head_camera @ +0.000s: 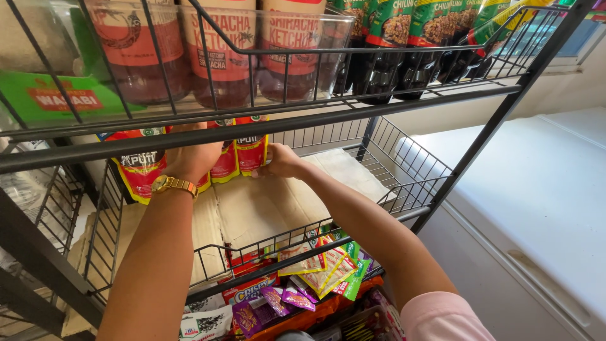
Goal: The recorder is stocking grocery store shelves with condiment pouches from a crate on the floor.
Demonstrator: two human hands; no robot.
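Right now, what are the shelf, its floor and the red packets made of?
The shelf looks like black-coated metal wire: thin rigid bars. Its liner seems plain cardboard, tan, matte, creased. The red pouches look like glossy plastic film, shiny and soft-edged.

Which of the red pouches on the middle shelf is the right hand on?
The rightmost red pouch in the row: the right hand touches its outer edge. The left hand covers pouches further left; the leftmost pouch stands free.
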